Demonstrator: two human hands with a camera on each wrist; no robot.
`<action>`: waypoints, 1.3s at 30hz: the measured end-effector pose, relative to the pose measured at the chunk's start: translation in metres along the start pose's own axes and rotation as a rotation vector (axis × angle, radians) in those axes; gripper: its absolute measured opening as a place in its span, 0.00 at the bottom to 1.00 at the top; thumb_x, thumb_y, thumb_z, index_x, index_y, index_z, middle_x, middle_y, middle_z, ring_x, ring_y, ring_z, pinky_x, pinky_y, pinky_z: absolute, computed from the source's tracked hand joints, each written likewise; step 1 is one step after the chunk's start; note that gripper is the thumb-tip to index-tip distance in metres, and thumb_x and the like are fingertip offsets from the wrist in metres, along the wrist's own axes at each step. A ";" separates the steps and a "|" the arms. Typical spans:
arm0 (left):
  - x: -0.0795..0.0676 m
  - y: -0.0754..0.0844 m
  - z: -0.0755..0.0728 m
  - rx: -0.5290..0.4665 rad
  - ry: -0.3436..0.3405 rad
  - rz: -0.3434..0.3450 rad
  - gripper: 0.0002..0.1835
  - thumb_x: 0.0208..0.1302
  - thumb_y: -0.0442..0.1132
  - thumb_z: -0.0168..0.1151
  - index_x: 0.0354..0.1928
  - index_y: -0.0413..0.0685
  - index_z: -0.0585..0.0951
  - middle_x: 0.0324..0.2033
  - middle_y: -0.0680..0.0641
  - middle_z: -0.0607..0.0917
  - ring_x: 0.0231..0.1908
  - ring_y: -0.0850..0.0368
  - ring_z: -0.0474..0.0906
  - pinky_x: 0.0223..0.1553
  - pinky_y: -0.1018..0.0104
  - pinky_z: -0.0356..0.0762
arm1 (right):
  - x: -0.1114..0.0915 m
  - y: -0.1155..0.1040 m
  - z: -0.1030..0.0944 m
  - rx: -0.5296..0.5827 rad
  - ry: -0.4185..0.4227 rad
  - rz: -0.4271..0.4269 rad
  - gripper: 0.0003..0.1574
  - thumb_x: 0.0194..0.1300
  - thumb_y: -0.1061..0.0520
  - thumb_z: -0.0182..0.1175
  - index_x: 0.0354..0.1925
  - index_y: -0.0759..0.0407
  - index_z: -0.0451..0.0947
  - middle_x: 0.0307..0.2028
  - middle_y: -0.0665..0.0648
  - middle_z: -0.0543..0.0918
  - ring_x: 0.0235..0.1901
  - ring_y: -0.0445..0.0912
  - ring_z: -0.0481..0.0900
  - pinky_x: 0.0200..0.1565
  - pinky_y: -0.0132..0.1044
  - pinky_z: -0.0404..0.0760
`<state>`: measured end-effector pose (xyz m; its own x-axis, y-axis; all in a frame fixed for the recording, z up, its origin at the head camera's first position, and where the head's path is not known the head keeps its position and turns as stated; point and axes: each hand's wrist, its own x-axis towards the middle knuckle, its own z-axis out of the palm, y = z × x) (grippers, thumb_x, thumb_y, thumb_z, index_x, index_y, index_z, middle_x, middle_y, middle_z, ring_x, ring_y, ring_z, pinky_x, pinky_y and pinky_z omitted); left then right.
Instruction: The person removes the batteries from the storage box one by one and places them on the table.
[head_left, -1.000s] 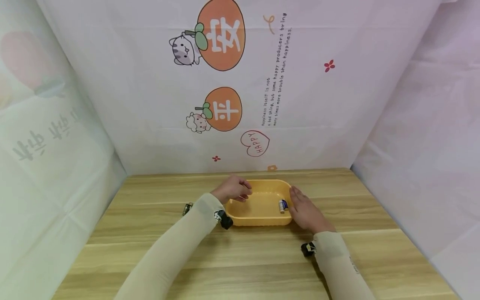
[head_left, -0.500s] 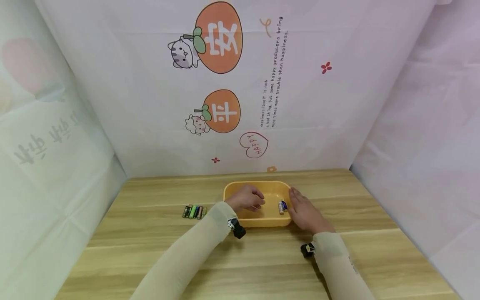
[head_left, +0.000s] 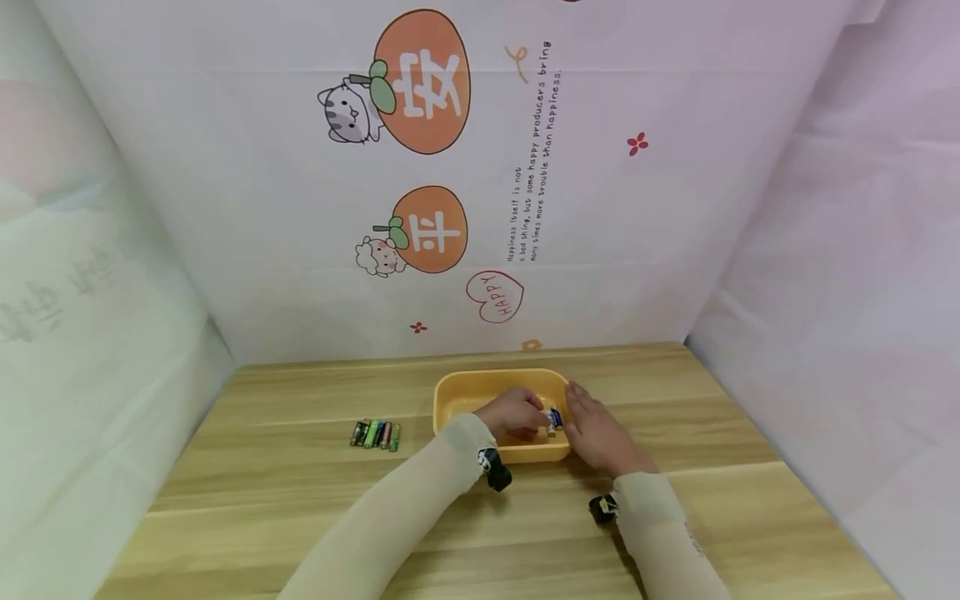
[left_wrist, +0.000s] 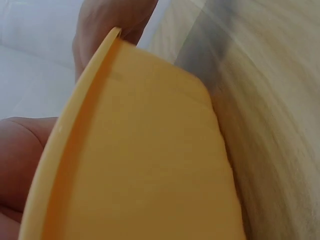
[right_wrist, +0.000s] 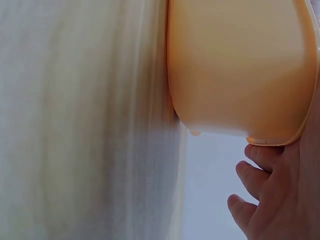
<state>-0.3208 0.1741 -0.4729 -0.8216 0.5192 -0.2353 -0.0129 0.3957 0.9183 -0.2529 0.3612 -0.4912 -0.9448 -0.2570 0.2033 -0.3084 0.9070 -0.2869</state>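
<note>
A yellow plastic basin (head_left: 465, 383) stands on the wooden table. My left hand (head_left: 513, 412) is inside it, its fingertips right at a white and a blue battery (head_left: 556, 419) near the right end. In the left wrist view the basin's outer wall (left_wrist: 150, 150) hides most of the left hand (left_wrist: 22, 160). My right hand (head_left: 603, 433) rests along the basin's right end from outside, fingers fairly straight. Seen from the right wrist, the right hand's fingers (right_wrist: 252, 180) lie by the basin's rim (right_wrist: 272, 141).
To the left of the basin, several batteries (head_left: 375, 434) in mixed colours lie side by side in a row on the table (head_left: 300, 500). A white printed sheet (head_left: 585, 208) rises behind the table, with white sheets at both sides.
My left hand has moved right inside the basin, from its left rim to the two batteries. The battery row has come into full view. My right hand keeps its place on the basin.
</note>
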 end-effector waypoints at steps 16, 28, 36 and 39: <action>0.002 0.006 0.010 0.012 -0.012 -0.036 0.11 0.59 0.32 0.68 0.42 0.39 0.77 0.32 0.46 0.81 0.28 0.52 0.81 0.31 0.62 0.83 | 0.003 -0.003 0.003 -0.014 -0.015 -0.003 0.38 0.74 0.56 0.47 0.72 0.73 0.48 0.72 0.69 0.52 0.71 0.61 0.51 0.68 0.55 0.54; 0.006 0.013 0.013 0.078 -0.029 -0.026 0.10 0.60 0.34 0.68 0.41 0.41 0.79 0.31 0.46 0.82 0.28 0.51 0.81 0.31 0.61 0.83 | 0.003 -0.002 -0.003 -0.026 -0.022 0.005 0.37 0.74 0.56 0.45 0.72 0.74 0.47 0.73 0.69 0.51 0.71 0.61 0.50 0.69 0.56 0.54; 0.014 0.010 0.013 0.084 0.004 -0.061 0.09 0.57 0.32 0.69 0.36 0.39 0.78 0.30 0.46 0.82 0.27 0.52 0.82 0.31 0.62 0.83 | 0.001 -0.001 -0.003 -0.021 -0.009 0.000 0.37 0.74 0.56 0.46 0.72 0.74 0.48 0.72 0.70 0.52 0.71 0.62 0.50 0.68 0.57 0.54; 0.016 0.009 0.011 0.085 0.017 -0.071 0.06 0.55 0.31 0.69 0.33 0.36 0.82 0.29 0.44 0.85 0.27 0.52 0.82 0.31 0.63 0.83 | 0.001 -0.001 -0.001 -0.020 -0.010 -0.002 0.37 0.74 0.56 0.46 0.72 0.74 0.48 0.73 0.70 0.51 0.71 0.62 0.50 0.68 0.56 0.54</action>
<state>-0.3277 0.1944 -0.4724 -0.8299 0.4748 -0.2930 -0.0241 0.4942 0.8690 -0.2532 0.3608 -0.4896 -0.9452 -0.2622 0.1945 -0.3083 0.9129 -0.2676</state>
